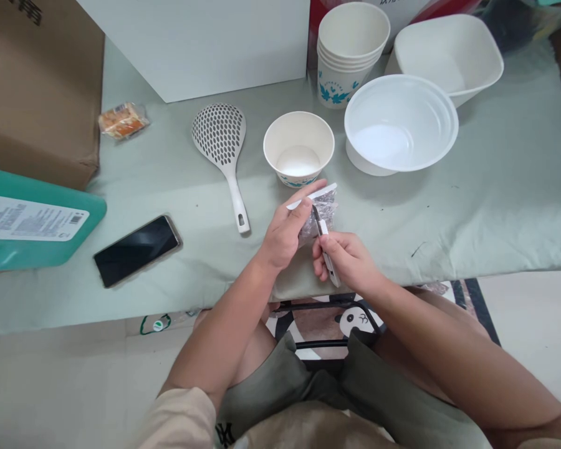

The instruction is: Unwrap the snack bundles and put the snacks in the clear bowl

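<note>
My left hand (pixel 285 227) is closed on a small clear plastic bag (pixel 326 211) with a white strip along its top; what is inside is too small to tell. A white utility knife (pixel 328 252) is gripped in my right hand (pixel 348 259), its dark blade up against the bag just below the strip. Right behind my hands stands a paper bowl (pixel 299 146) with a blue leaf print. To its left lies a grey perforated skimmer (pixel 224 149), handle toward me.
A phone (pixel 138 249), a green jug (pixel 32 218), a wrapped snack (pixel 123 121) and a cardboard box (pixel 37 93) are on the left. Stacked paper cups (pixel 350 56), a round white bowl (pixel 397 125) and a square white tub (pixel 453 56) stand back right. A white box (pixel 206 43) blocks the back.
</note>
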{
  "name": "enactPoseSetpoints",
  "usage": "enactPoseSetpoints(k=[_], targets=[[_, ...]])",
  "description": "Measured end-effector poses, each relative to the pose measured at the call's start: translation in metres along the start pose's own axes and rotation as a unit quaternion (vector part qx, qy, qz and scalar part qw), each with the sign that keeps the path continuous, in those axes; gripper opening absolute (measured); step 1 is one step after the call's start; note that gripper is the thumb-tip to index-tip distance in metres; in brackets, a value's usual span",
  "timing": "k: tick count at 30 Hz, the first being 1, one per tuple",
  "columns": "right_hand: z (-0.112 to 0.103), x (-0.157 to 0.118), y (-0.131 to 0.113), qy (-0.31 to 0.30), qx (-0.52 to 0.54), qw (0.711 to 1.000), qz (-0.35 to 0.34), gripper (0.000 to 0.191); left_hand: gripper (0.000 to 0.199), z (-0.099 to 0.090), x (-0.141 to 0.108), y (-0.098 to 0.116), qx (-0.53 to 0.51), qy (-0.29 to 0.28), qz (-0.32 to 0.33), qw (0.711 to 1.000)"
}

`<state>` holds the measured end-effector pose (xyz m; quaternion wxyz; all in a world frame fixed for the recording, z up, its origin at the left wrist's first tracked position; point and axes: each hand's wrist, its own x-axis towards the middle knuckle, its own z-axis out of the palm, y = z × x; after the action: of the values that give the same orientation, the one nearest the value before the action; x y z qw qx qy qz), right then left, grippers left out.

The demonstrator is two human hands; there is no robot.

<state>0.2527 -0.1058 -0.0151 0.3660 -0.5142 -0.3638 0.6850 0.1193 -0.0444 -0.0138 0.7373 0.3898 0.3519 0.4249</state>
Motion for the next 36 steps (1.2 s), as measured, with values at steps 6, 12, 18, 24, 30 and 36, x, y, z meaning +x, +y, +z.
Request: enactPoseSetpoints(k=[6,12,18,24,30,36], targets=[[0.0,0.0,0.001,-0.001,-0.012,1.0,0.007,0.075,0.054,-0.001,0.002,0.001,-0.037,-0.009,0.024,0.999],[0.0,-0.001,0.001,-0.011,-0.036,0.999,0.008,0.075,0.049,0.001,0.005,0.006,-0.074,0.002,0.048,0.996],[0.003,0.0,0.002,-0.024,-0.073,0.997,-0.005,0.074,0.048,-0.001,0.008,0.014,-0.088,0.028,0.06,0.994],[0.004,0.002,0.006,-0.041,-0.138,0.989,-0.019,0.057,0.042,-0.005,0.01,0.022,-0.102,0.056,0.101,0.988],[0.003,0.0,0.006,-0.046,-0.203,0.977,-0.046,0.047,0.042,-0.008,0.011,0.029,-0.1,0.085,0.111,0.985],[-0.02,0.008,0.005,0.114,-0.25,0.934,-0.229,0.044,0.044,-0.018,0.021,0.027,-0.068,0.2,0.177,0.961]])
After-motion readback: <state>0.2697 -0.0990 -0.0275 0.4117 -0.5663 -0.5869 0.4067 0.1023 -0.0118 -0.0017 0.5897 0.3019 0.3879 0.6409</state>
